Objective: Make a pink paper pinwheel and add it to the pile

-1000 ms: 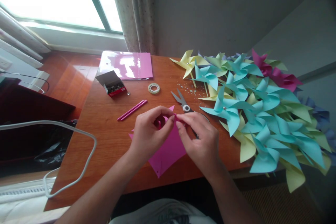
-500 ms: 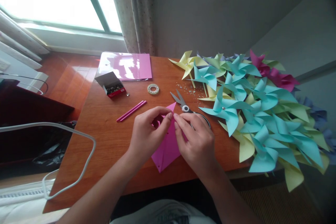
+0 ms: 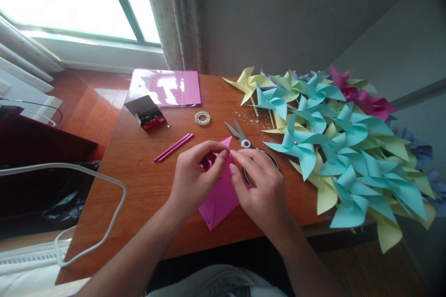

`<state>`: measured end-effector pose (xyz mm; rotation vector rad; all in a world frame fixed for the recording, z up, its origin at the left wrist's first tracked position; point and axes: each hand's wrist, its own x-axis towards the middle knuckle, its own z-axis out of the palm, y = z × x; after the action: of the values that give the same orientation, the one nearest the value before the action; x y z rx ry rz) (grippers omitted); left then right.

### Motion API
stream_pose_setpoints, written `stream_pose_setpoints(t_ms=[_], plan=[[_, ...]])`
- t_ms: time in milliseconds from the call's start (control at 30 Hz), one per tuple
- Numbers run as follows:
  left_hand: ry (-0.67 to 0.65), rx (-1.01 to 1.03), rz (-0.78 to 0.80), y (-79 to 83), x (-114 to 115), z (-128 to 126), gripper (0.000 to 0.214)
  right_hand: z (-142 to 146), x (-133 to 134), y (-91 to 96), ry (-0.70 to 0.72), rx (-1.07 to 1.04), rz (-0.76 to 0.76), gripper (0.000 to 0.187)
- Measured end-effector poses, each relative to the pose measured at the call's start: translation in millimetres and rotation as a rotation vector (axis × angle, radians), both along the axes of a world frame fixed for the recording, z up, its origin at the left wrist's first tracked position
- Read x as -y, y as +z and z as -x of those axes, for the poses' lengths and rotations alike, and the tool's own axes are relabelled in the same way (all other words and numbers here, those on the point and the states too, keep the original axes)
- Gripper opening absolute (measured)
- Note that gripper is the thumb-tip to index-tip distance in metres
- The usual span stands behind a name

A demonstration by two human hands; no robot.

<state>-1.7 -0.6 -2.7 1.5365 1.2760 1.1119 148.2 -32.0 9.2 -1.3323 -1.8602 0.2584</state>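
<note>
A sheet of pink paper (image 3: 223, 195) with creases and small dark holes lies under my hands on the wooden table. My left hand (image 3: 200, 169) is closed in a pinch near its far corner, thumb against forefinger, on a piece of that paper. My right hand (image 3: 261, 181) meets it there, its forefinger tip touching the same spot and its thumb slightly lower. What sits exactly between the fingertips is too small to make out. Just beyond my right hand rest scissors (image 3: 245, 143) with opened blades, their handles partly covered by it.
Two pink sticks (image 3: 173, 147), a roll of tape (image 3: 202, 118) and an open red box of small metal pieces (image 3: 148, 118) lie to the left. Behind is a pink paper pack (image 3: 188, 88). Paper pinwheels (image 3: 313, 139) crowd the right side. A white cable (image 3: 118, 204) crosses the left edge.
My right thumb has slid down slightly, away from the forefinger, and more of the scissors' handle shows. The left hand keeps its pinch in nearly the same place.
</note>
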Motion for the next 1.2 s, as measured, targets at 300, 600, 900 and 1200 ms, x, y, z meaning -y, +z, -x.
stream_pose_setpoints(t_ms=[300,600,900,1200], plan=[[-0.091,-0.012,-0.011,4.4,0.8,-0.9,0.013,-17.5,-15.8,10.2,0.057,-0.316,0.309,0.010],[-0.119,0.100,0.123,6.9,0.9,-1.2,0.017,-18.7,-18.3,10.7,0.088,-0.328,0.304,0.009],[-0.122,0.193,0.190,8.7,0.5,-2.0,0.016,-17.3,-16.4,10.3,0.056,-0.308,0.295,0.010],[-0.127,0.030,0.044,4.5,1.7,-0.8,0.011,-13.5,-16.0,12.2,0.055,-0.249,0.321,0.013]])
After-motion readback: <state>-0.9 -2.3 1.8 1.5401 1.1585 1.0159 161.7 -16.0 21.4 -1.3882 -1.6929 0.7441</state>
